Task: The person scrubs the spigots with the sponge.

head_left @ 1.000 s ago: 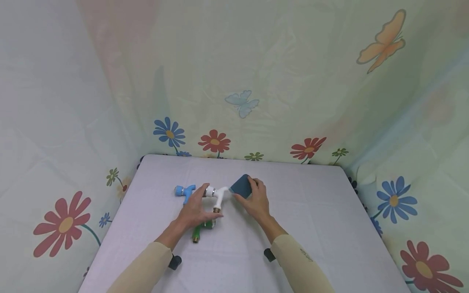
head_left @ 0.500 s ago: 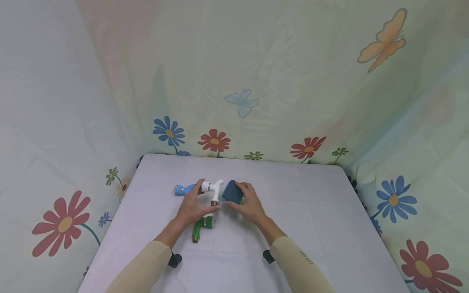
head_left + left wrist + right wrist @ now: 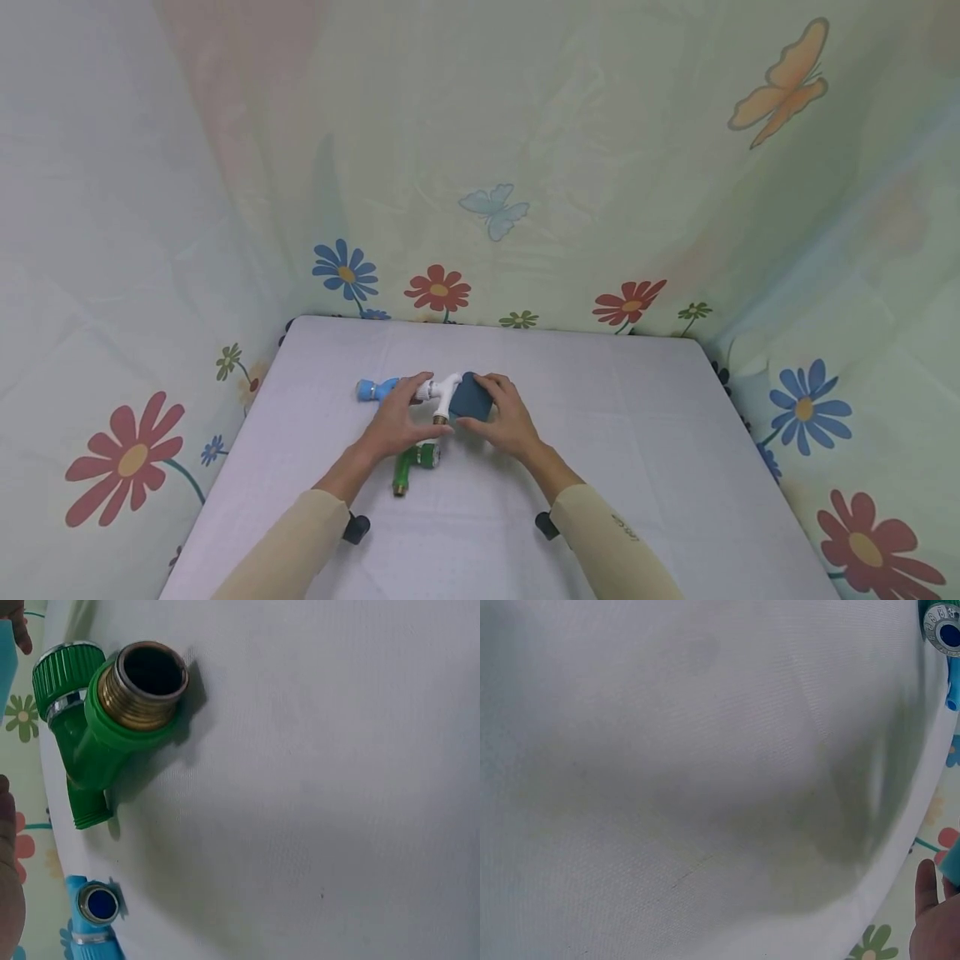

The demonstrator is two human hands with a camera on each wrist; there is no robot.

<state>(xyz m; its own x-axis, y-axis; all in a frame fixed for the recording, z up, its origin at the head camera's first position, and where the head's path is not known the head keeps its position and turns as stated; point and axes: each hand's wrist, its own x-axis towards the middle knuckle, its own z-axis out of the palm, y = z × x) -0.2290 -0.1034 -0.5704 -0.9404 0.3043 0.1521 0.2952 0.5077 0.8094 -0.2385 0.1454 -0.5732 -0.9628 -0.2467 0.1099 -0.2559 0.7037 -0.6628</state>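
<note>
In the head view, the left hand (image 3: 390, 427) grips a white tap (image 3: 446, 395) over the counter (image 3: 630, 425), while the right hand (image 3: 512, 425) pinches a dark blue pad (image 3: 470, 400) right by its spout; only the left wrist view looks into the green tap (image 3: 105, 746)'s brass-threaded mouth.

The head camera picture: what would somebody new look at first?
Probably the middle of the pale table, where the left hand holds a white tap and the right hand holds a dark blue pad. Next might come the bright green tap lying nearer the person, then the big orange butterfly at the picture's upper right.
</note>
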